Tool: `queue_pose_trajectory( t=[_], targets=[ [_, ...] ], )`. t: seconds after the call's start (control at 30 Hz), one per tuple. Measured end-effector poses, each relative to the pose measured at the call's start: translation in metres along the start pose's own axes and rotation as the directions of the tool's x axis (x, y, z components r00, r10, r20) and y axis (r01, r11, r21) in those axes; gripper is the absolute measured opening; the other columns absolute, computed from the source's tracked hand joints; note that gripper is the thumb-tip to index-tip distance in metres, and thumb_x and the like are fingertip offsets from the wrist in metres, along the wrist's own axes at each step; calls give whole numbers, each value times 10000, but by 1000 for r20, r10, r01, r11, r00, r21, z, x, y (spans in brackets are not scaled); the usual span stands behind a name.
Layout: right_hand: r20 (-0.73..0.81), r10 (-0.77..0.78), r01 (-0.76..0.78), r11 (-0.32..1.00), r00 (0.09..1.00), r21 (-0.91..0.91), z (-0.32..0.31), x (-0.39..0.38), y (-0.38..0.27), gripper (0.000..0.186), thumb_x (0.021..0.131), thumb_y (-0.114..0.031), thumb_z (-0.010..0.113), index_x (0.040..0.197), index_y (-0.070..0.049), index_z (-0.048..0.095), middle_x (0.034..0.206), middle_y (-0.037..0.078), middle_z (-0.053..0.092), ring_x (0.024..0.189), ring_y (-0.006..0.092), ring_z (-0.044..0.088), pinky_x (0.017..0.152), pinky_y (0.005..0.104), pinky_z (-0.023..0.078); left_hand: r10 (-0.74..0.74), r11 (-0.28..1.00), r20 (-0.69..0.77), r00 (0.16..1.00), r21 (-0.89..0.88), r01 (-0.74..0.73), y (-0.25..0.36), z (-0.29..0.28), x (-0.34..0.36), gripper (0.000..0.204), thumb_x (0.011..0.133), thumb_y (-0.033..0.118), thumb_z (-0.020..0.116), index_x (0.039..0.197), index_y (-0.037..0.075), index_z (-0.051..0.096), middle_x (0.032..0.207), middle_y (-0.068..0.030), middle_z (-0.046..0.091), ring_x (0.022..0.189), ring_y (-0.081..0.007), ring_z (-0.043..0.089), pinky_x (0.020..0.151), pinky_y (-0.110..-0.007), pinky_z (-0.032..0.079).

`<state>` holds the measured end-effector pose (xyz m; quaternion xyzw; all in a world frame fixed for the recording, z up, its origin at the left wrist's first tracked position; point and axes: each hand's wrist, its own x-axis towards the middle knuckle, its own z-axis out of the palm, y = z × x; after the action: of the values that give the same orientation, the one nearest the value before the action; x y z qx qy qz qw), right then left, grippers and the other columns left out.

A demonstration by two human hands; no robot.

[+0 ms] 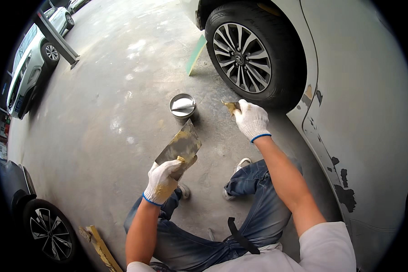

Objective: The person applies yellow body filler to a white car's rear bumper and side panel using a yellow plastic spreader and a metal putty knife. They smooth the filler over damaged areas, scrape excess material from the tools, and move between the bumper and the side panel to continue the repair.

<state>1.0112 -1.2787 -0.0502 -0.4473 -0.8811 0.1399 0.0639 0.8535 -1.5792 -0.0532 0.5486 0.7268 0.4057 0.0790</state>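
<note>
My left hand, in a white knit glove with yellowish smears, grips a flat metal putty board by its near end. Yellowish putty streaks the board's face, and it is tilted. My right hand, gloved likewise, is closed on a small putty knife with yellowish putty on its blade; most of its handle is hidden in the fingers. On the floor between the board and the wheel stands a round metal can, with a silvery flat piece across its top.
At the right is a pale car body with chipped dark patches low on its panel. Its wheel is ahead, a green sheet leaning beside it. A dark car's wheel and a yellow-smeared strip lie left.
</note>
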Motion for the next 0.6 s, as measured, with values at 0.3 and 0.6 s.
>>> queue_pose_trajectory(
  t=[0.3, 0.6],
  targets=[
    [-115, 31, 61, 698, 993, 714, -9, -5, 10, 201, 890, -188, 718, 1016, -37, 679, 871, 69, 710, 752, 122, 660, 680, 320, 534, -67, 993, 94, 993, -91, 75, 6, 12, 14, 497, 612, -173, 626, 1009, 111, 722, 1010, -64, 713, 947, -284, 642, 864, -338, 495],
    [345, -56, -320, 255, 937, 912, -2, -43, -60, 180, 885, -135, 696, 975, 20, 687, 834, 46, 695, 698, 88, 630, 615, 277, 527, -514, 215, 496, 699, -715, 665, 31, 9, 27, 328, 831, 31, 701, 1149, 17, 622, 885, -24, 646, 779, -111, 592, 643, -266, 457]
  ],
)
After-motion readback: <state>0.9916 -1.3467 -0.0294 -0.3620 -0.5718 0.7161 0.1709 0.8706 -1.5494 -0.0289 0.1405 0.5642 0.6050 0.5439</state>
